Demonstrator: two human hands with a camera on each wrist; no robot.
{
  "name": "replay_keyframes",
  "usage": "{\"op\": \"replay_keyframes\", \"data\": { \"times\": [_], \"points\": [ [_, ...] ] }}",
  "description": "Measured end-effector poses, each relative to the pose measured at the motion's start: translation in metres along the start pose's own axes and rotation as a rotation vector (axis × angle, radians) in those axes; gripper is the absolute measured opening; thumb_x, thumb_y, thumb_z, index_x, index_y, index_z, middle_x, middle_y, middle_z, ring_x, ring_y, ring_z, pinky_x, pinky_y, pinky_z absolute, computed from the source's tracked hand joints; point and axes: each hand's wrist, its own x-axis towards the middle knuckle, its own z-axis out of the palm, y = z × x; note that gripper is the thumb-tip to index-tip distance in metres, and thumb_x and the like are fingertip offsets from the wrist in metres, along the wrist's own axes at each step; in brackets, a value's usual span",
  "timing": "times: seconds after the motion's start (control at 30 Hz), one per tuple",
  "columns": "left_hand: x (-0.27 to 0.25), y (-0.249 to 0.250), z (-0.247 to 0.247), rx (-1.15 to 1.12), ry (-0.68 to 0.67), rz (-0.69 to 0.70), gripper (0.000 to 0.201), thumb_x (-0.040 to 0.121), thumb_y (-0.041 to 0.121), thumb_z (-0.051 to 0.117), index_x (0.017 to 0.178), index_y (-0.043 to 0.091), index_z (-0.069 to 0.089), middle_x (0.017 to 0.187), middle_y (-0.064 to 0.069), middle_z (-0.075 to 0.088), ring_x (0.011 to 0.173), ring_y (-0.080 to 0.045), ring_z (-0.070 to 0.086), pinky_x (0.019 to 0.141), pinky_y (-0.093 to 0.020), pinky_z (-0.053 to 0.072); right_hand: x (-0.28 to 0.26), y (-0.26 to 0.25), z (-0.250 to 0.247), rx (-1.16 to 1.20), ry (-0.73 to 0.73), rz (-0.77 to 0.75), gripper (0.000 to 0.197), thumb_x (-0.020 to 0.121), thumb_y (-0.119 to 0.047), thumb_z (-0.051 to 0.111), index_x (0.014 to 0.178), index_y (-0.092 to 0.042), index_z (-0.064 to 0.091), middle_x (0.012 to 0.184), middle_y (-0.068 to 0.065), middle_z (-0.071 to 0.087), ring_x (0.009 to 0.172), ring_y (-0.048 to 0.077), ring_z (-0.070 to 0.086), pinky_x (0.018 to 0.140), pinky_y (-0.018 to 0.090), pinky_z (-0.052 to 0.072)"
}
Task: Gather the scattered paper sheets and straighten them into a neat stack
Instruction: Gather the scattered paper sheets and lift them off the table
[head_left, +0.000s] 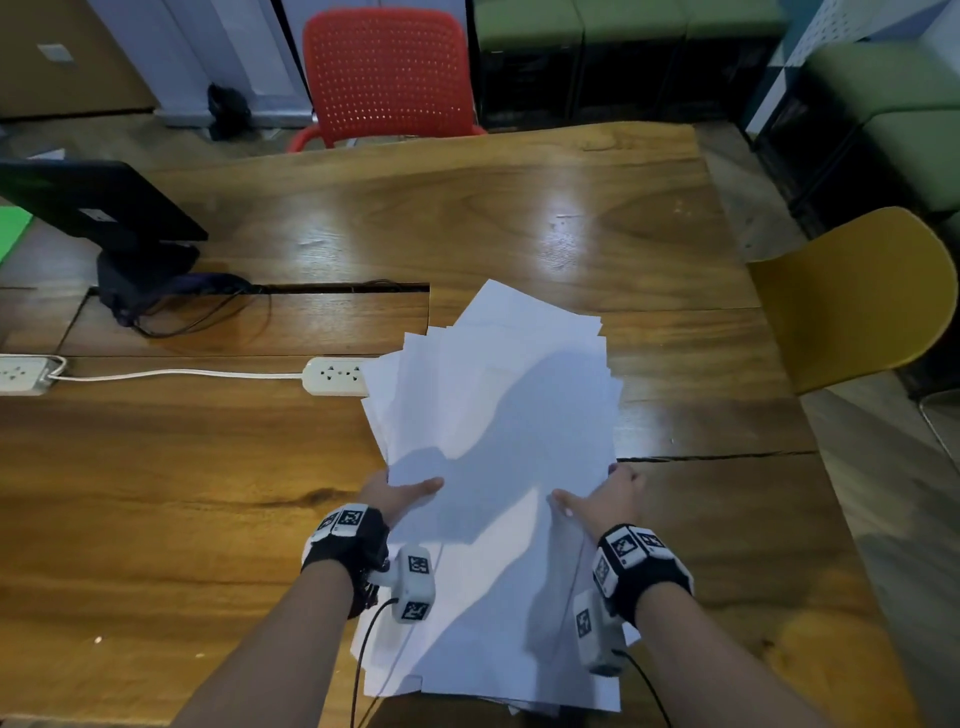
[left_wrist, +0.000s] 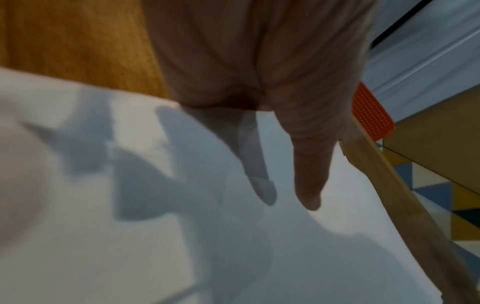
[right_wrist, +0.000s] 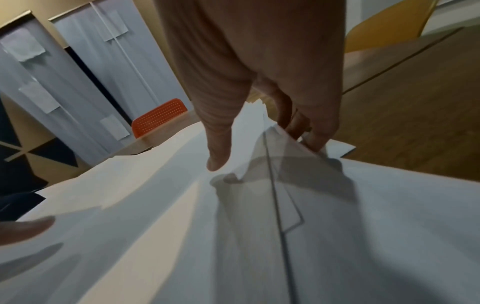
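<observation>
A person stands at a wooden counter (head_left: 208, 467), seen from above, both forearms reaching forward. Between the hands is a loose bundle of white paper sheets (head_left: 498, 415), fanned unevenly so that many corners and edges stick out at the far end and along both sides. The near end of the bundle reaches the counter's near edge, between the two wrists; the far end points away toward the middle of the counter.

The left hand (head_left: 400, 493) pinches the bundle's left edge: the thumb lies flat on top of the paper, and in the left wrist view a finger (left_wrist: 259, 174) shows as a shadow through the sheet from underneath. The right hand (head_left: 602, 499) grips the right edge the same way, thumb on top and fingers (right_wrist: 317, 135) curled under the ragged sheet edges.

To the left of the paper, a white power strip (head_left: 335, 375) lies on the counter, its right end tucked just under the sheets' left edge. A white cable runs from it to a second power strip (head_left: 21, 374) at the far left. Farther back on the left stands a dark monitor (head_left: 104, 208) on a black base with trailing wires. A narrow slot (head_left: 337, 287) cuts across the counter just behind the paper.

Bare wood spreads to the left of the hands, to the right of them, and beyond the paper. A red chair (head_left: 387, 78) stands at the far edge, and a yellow chair (head_left: 857, 296) at the right edge.
</observation>
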Motion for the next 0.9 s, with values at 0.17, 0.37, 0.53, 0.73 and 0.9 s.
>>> {"op": "replay_keyframes", "data": {
  "times": [0.17, 0.37, 0.53, 0.73, 0.9],
  "points": [
    [-0.009, 0.022, 0.013, -0.023, -0.05, -0.011, 0.098, 0.036, 0.056, 0.089, 0.122, 0.017, 0.061, 0.117, -0.007, 0.069, 0.101, -0.03, 0.066, 0.089, -0.046, 0.055, 0.0, 0.01, -0.001, 0.112, -0.011, -0.01, 0.091, 0.06, -0.027, 0.088, 0.131, -0.002, 0.038, 0.133, 0.012, 0.042, 0.112, 0.028, 0.053, 0.093, 0.036, 0.045],
    [-0.026, 0.049, 0.029, 0.085, -0.039, 0.01, 0.048, 0.073, 0.019, 0.079, 0.116, 0.007, 0.062, 0.113, -0.007, 0.068, 0.097, -0.027, 0.065, 0.087, -0.034, 0.053, 0.025, 0.031, 0.005, 0.293, -0.048, 0.017, 0.08, 0.043, -0.033, 0.085, 0.115, -0.02, 0.052, 0.105, -0.001, 0.068, 0.096, 0.022, 0.067, 0.089, 0.043, 0.055],
    [-0.032, 0.06, 0.038, 0.172, -0.018, 0.036, 0.043, 0.065, 0.017, 0.078, 0.106, 0.009, 0.067, 0.102, -0.006, 0.071, 0.088, -0.024, 0.068, 0.075, -0.029, 0.057, 0.032, 0.026, -0.01, 0.272, -0.107, 0.015, 0.039, 0.048, -0.032, 0.081, 0.081, -0.019, 0.065, 0.097, 0.007, 0.07, 0.087, 0.026, 0.069, 0.082, 0.042, 0.057],
    [-0.035, 0.071, 0.038, -0.033, -0.096, 0.062, 0.056, 0.054, 0.023, 0.075, 0.107, 0.007, 0.065, 0.102, -0.01, 0.073, 0.092, -0.029, 0.069, 0.09, -0.044, 0.055, 0.016, 0.007, -0.024, 0.405, -0.221, -0.004, 0.045, 0.067, -0.005, 0.075, 0.108, -0.013, 0.059, 0.102, 0.008, 0.071, 0.092, 0.025, 0.068, 0.089, 0.043, 0.055],
    [-0.036, 0.067, 0.039, -0.034, -0.103, 0.085, 0.053, 0.068, 0.017, 0.072, 0.118, 0.005, 0.059, 0.108, -0.009, 0.069, 0.093, -0.026, 0.067, 0.077, -0.032, 0.056, 0.016, 0.001, -0.015, 0.287, -0.025, 0.089, 0.077, 0.064, -0.015, 0.084, 0.126, -0.003, 0.041, 0.122, 0.018, 0.056, 0.111, 0.035, 0.058, 0.094, 0.041, 0.05]
  ]
}}
